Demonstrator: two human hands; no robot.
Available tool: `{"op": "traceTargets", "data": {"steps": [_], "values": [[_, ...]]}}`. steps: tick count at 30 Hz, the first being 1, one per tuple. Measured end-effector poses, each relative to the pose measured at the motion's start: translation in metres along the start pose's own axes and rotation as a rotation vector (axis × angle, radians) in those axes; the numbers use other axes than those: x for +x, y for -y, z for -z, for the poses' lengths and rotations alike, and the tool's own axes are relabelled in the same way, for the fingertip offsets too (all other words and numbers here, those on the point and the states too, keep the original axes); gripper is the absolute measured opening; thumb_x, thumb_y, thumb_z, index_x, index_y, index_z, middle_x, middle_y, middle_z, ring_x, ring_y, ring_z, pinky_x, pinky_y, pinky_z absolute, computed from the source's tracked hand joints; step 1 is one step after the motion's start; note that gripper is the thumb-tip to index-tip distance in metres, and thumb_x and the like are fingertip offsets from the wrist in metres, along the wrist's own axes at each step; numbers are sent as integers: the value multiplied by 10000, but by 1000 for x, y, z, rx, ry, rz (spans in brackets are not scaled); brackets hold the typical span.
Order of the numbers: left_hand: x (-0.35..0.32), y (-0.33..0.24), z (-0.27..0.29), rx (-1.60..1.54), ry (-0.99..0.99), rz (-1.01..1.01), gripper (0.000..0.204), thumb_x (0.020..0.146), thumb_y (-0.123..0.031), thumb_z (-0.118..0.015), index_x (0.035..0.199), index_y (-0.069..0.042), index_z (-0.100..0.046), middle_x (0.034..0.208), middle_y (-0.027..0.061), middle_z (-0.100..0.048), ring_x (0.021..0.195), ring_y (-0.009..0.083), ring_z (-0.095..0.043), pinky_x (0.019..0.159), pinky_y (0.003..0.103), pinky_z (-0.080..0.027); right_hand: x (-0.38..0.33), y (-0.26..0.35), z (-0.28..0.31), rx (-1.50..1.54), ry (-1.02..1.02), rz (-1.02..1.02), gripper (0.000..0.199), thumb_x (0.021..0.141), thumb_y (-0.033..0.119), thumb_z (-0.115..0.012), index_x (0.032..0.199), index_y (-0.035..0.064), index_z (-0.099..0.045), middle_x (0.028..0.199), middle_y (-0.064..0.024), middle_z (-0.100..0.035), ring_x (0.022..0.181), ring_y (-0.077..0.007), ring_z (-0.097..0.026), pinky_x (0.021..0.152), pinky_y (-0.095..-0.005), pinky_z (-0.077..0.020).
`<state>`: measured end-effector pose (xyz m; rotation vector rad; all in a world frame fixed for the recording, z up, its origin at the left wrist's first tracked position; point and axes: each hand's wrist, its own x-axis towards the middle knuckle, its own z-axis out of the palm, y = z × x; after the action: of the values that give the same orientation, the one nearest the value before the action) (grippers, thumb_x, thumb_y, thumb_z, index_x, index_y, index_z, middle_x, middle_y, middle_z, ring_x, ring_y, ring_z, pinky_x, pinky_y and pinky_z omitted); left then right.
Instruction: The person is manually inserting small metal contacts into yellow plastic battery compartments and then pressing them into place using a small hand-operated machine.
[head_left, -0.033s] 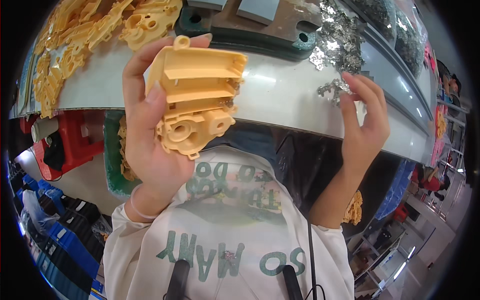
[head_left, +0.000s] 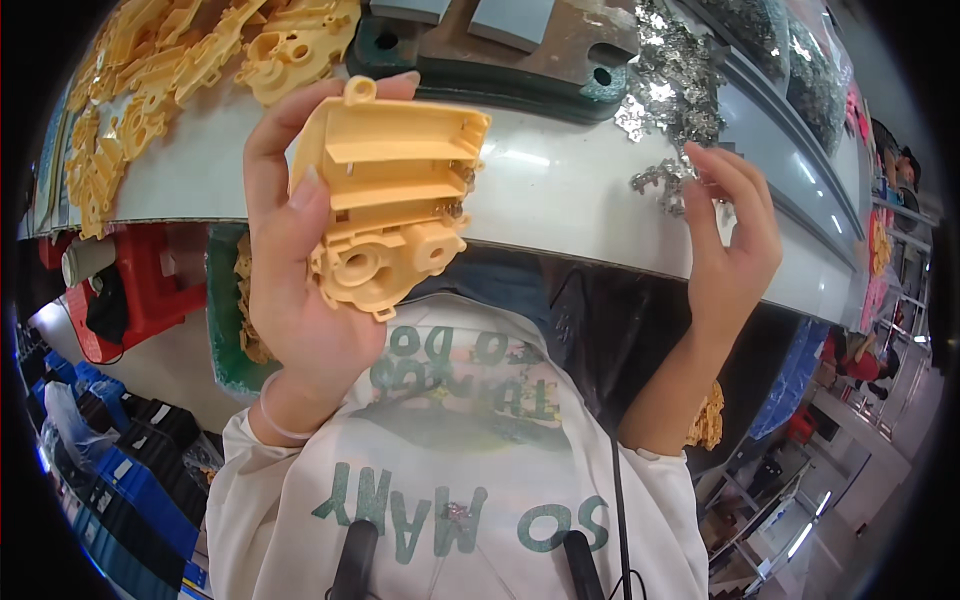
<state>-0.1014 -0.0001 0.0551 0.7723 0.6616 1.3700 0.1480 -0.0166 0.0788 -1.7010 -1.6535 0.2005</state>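
While left hand (head_left: 295, 275) holds housing (head_left: 392, 185), little (visibly) differs.

Light (head_left: 525, 157) is gleaming on the white worktop (head_left: 580, 200); a red stool (head_left: 145, 285) and blue crates (head_left: 150, 495) are standing at left, while pale floor (head_left: 895, 490) is stretching rightward.

The person is wearing a loose white cloth shirt (head_left: 470, 475) with wide white sleeves (head_left: 655, 490). Large green block letters (head_left: 368, 495) are crossing its front beside a faded greenish print (head_left: 480, 425). A thin pale wristband (head_left: 284, 430) is circling the wrist below the left hand (head_left: 305, 290). A slim black cable (head_left: 619, 490) and two round-ended black bars (head_left: 357, 560) are overlying the shirt.
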Motion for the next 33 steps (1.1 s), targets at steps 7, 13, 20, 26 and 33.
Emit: {"op": "traceTargets", "data": {"steps": [7,13,20,26,33], "values": [[-5,1,-6,84,83,52,434,900,-243,-400,1269,-27,-326,1266,222,-440,1100,296,-530,892,401,-489,30,-11,-7,-201,103,155,160,745,12,-633,895,57,-664,887,-72,-618,825,-246,-566,722,-328,-452],[-4,0,-7,67,72,94,422,898,-238,-405,1249,-15,-332,1244,214,-456,1070,289,-550,869,395,-504,45,-12,-11,-294,188,235,83,741,36,-628,823,51,-630,817,-55,-581,787,-257,-531,709,-359,-436],[0,0,-11,84,27,129,415,896,-250,-410,1231,-17,-335,1236,209,-449,1042,305,-564,850,406,-515,58,-12,3,-203,247,90,94,737,36,-637,830,34,-620,826,-56,-583,757,-224,-537,673,-323,-431],[2,-1,-18,49,16,153,420,873,-255,-461,1193,-2,-358,1208,230,-489,1018,275,-583,844,349,-510,93,-14,3,-185,205,178,105,759,26,-619,864,23,-622,856,-87,-578,797,-283,-563,701,-350,-451],[2,0,-13,109,-15,135,422,887,-257,-424,1223,-18,-337,1233,206,-452,1047,294,-558,854,382,-511,111,-32,-23,-260,361,236,86,751,25,-609,830,26,-644,875,-92,-589,849,-291,-571,752,-371,-458]]}}
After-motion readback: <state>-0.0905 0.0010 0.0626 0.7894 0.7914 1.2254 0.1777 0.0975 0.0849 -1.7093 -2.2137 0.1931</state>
